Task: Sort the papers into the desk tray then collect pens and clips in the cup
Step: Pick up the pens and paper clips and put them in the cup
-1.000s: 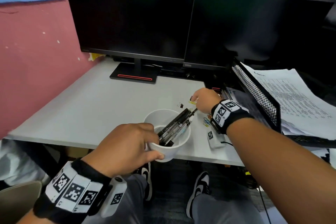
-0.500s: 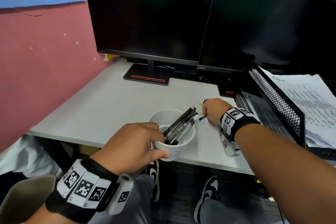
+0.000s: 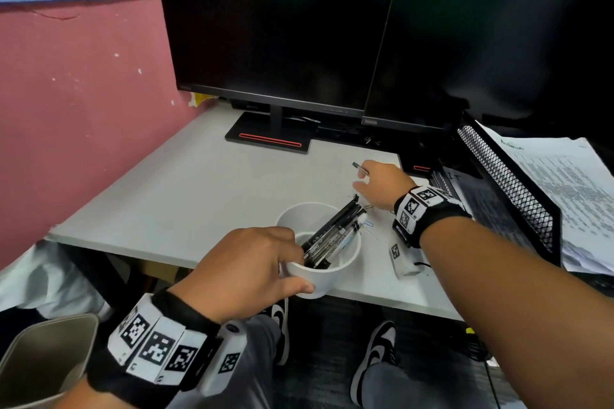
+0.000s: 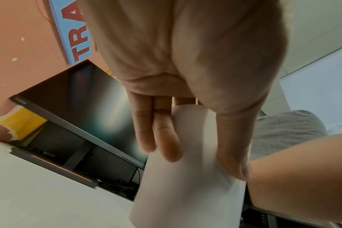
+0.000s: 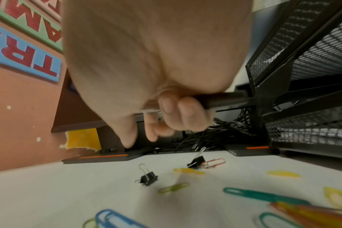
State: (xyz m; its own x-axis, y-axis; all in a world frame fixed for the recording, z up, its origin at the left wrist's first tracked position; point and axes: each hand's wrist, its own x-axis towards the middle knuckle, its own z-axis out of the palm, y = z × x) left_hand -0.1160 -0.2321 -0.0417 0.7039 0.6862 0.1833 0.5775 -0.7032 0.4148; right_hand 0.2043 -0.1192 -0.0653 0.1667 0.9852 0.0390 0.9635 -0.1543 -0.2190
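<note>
Your left hand (image 3: 246, 269) wraps the white cup (image 3: 327, 276) at the desk's (image 3: 186, 196) front edge, fingers curled round its wall and thumb on the near side; the left wrist view shows the same grip. Your right hand (image 3: 382, 184) hovers just behind the cup, toward the desk's right side, fingers curled round a dark pen (image 3: 360, 169) whose tip pokes out to the left.

The step in hand looks like dropping that pen in with the others. Keep the cup steady, because it sits right at the front edge and overhangs slightly. Bring the pen over the rim on the open, left side of the cup, tip it downward and release only once its end is inside, since the pens already there (image 3: 335, 232) lean against the right rim and could deflect it.

Counts: 1 cup, 1 pen in hand, roughly 4 or 5 pens in the cup, though they overlap too much to be sure. In the right wrist view, 2 black binder clips (image 5: 146, 177) and about 10 coloured paper clips (image 5: 263, 195) lie loose on the desk beneath your right hand; some are blurred. The papers (image 3: 564, 196) lie in the black mesh desk tray (image 3: 505, 183) at the right edge.
</note>
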